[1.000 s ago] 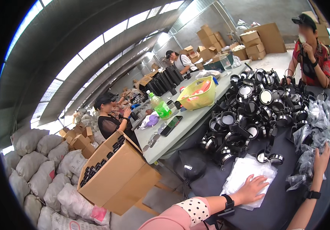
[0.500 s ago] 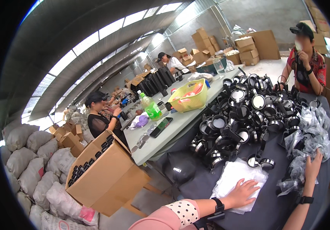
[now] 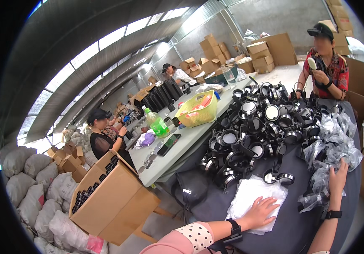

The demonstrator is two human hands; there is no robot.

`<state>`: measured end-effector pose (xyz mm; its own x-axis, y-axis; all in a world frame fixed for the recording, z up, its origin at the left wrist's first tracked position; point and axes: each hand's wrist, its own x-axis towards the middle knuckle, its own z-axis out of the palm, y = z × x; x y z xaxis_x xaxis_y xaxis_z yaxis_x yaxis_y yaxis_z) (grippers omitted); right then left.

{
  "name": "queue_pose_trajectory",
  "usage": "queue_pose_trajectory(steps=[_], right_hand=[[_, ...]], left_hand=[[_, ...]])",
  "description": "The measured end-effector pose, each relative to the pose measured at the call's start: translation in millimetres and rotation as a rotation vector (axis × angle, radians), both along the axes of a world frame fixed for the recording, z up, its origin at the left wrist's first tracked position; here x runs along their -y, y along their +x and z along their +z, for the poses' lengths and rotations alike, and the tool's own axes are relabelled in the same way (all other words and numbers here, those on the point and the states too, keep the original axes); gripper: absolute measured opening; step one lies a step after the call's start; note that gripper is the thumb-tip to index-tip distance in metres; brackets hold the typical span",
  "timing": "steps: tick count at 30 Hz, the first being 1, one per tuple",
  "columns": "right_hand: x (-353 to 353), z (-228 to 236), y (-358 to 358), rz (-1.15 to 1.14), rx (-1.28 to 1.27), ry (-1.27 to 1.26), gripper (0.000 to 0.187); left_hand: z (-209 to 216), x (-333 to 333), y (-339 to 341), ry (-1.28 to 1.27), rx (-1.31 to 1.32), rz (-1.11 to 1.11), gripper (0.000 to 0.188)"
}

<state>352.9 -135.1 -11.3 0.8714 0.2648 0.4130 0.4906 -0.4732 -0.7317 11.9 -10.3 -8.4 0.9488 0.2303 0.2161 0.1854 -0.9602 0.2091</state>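
My left hand [image 3: 261, 214] lies flat on a stack of white, see-through plastic bags [image 3: 246, 192], fingers spread. My right hand [image 3: 338, 174] rests at the edge of a heap of clear-bagged items [image 3: 336, 129], its fingers stretched out over the crinkled plastic. What lies under those fingertips is partly hidden. Beyond the bags spreads a big pile of round black pieces with silver rims and black bands [image 3: 249, 127]. Two of these pieces [image 3: 284, 178] lie just past the bag stack's far edge.
A dark cloth [image 3: 292, 224] covers my table. To the left are a black cap-like object [image 3: 191, 187], a phone [image 3: 168, 144], a green bottle [image 3: 155, 122], a yellow basket [image 3: 199, 112] and a carton of black parts [image 3: 110, 199]. Across the pile, a co-worker [image 3: 326, 63] holds a pale round piece.
The whole view has shifted slightly. The co-worker across has lowered the pale round piece from in front of the face. Both my hands stay in about the same places.
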Motion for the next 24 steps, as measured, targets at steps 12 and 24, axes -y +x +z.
queue_pose_trajectory(steps=[12, 24], right_hand=[[-0.4, 5.1, -2.2, 0.009, -0.022, 0.001, 0.056], [-0.2, 11.3, -7.2, 0.008, -0.007, 0.000, 0.056]], left_hand=[[1.0, -0.4, 0.9, -0.003, 0.012, -0.017, 0.056], [4.4, 0.1, 0.5, -0.002, 0.034, -0.032, 0.054]])
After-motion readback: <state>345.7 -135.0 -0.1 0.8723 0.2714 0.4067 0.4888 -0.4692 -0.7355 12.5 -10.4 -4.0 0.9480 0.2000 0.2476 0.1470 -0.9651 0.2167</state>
